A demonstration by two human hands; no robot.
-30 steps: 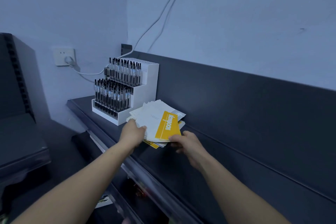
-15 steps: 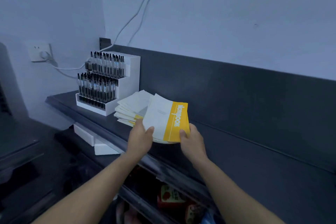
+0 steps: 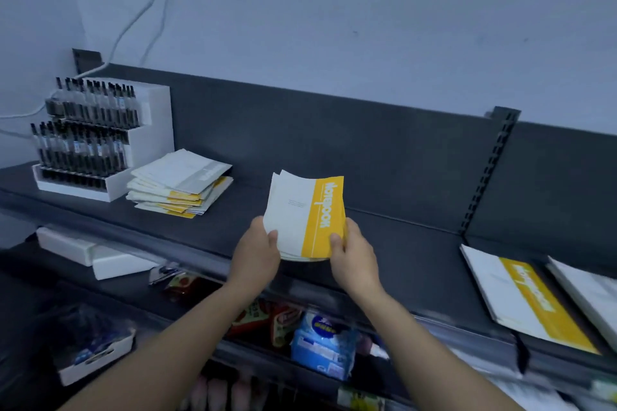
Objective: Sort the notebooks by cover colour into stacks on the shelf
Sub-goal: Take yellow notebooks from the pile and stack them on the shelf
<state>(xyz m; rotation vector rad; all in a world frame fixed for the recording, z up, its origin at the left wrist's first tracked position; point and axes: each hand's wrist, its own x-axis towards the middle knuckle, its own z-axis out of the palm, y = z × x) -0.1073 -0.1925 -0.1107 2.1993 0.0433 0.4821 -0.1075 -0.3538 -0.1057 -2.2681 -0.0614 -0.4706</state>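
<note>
Above the middle of the dark shelf [image 3: 410, 243], both hands hold up a small bundle of notebooks [image 3: 302, 213], tilted toward the camera. Its top cover is white with a yellow band (the lettering on the band runs sideways). The left hand [image 3: 257, 252] grips the bundle's lower left corner, thumb laid on the white cover and fingers curled beneath. The right hand [image 3: 355, 253] pinches the lower right corner at the yellow band, thumb on top, fingers behind. Both bare forearms reach up from below, wrists roughly level. To the left, an untidy pile of notebooks [image 3: 180, 187] lies on the shelf just beside a white pen display [image 3: 100, 147]. Far right, a yellow-banded notebook [image 3: 524, 300] lies flat, with a pale-covered one [image 3: 591, 294] next to it.
</note>
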